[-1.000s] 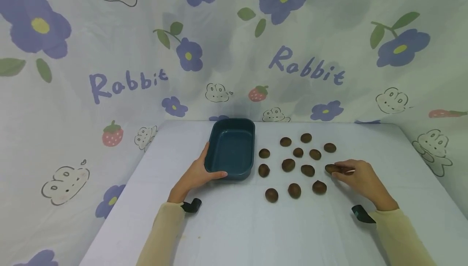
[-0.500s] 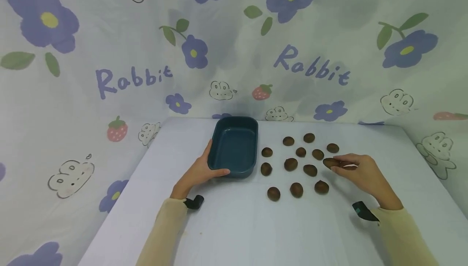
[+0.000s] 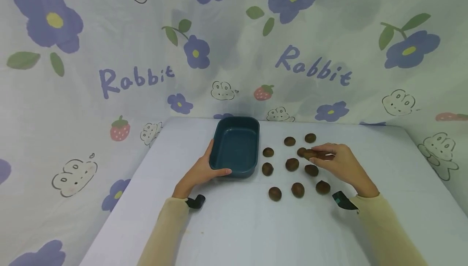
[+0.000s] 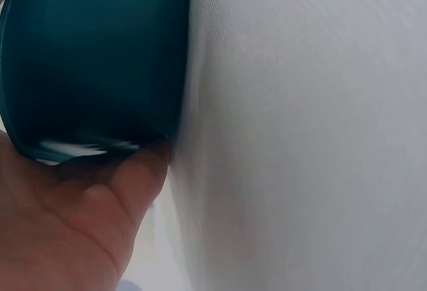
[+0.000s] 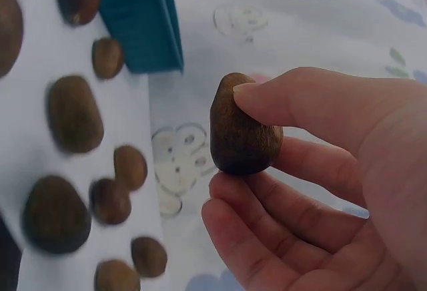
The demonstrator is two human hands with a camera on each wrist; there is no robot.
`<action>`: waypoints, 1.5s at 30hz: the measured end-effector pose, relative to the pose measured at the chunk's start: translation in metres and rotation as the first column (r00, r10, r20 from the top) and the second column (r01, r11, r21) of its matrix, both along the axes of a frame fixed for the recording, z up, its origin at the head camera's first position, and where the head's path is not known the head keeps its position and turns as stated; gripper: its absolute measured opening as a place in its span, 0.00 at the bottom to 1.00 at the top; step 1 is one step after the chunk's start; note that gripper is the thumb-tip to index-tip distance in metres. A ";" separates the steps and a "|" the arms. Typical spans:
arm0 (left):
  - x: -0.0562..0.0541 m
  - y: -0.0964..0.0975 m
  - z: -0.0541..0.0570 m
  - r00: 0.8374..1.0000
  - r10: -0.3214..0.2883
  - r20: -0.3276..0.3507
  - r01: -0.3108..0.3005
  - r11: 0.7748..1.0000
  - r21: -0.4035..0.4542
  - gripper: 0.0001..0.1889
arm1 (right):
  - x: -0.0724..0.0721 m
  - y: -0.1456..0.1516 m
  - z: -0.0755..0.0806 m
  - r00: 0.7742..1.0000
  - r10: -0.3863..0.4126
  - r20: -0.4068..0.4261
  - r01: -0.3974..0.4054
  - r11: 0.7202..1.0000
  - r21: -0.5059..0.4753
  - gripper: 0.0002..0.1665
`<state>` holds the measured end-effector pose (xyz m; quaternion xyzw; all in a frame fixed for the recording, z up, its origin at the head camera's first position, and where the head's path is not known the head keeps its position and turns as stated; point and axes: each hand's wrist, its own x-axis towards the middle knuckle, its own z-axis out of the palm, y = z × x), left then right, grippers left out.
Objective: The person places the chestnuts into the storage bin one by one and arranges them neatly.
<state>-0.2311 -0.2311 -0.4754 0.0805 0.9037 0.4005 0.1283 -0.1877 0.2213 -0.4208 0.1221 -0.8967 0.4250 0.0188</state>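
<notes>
My left hand (image 3: 201, 172) holds a deep teal rectangular dish (image 3: 239, 171) at its near left corner, thumb along the front wall. In the left wrist view my fingers wrap the end of the dish (image 4: 100, 57), which sits on the white cloth. My right hand (image 3: 341, 162) pinches a brown chestnut (image 5: 240, 131) between thumb and fingers, lifted above the table. From the head view, that chestnut overlaps a smaller one lying behind it. Nothing lies inside the dish.
Several loose chestnuts (image 3: 292, 164) lie spread on the white tablecloth (image 3: 256, 233) to the right of the dish. Some at the back right are hidden by my right hand. A patterned curtain (image 3: 226, 55) stands behind the table.
My right hand has lifted the chestnut off the table and carried it left over the other chestnuts. The left hand stays on the dish; the head view has shifted slightly.
</notes>
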 end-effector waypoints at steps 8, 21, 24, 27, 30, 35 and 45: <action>0.000 0.001 0.002 1.000 -0.007 0.002 0.007 1.000 0.004 0.73 | -0.012 -0.031 0.012 0.999 0.053 0.002 -0.053 0.997 -0.048 0.23; 0.001 0.001 -0.001 1.000 -0.024 -0.016 0.025 0.999 0.037 0.72 | -0.029 -0.085 0.024 0.992 0.126 -0.013 -0.127 0.987 -0.103 0.23; 0.002 0.001 -0.002 1.000 -0.023 -0.019 0.024 0.999 0.030 0.72 | -0.032 -0.095 0.026 0.988 0.155 -0.014 -0.156 0.980 -0.122 0.23; 0.001 0.001 -0.001 1.000 -0.020 -0.017 0.021 0.999 0.028 0.72 | -0.035 -0.108 0.027 0.983 0.181 -0.032 -0.183 0.973 -0.143 0.21; 0.000 0.001 -0.001 0.999 -0.025 -0.021 0.026 0.999 0.025 0.71 | -0.038 -0.121 0.027 0.979 0.196 -0.050 -0.201 0.968 -0.153 0.21; 0.001 0.001 0.000 1.000 -0.023 -0.016 0.024 0.999 0.027 0.72 | -0.042 -0.142 0.027 0.975 0.219 -0.043 -0.223 0.961 -0.164 0.22; 0.002 0.000 0.001 1.000 -0.022 -0.009 0.023 0.999 0.039 0.72 | -0.048 -0.173 0.017 0.964 0.263 -0.044 -0.267 0.952 -0.149 0.21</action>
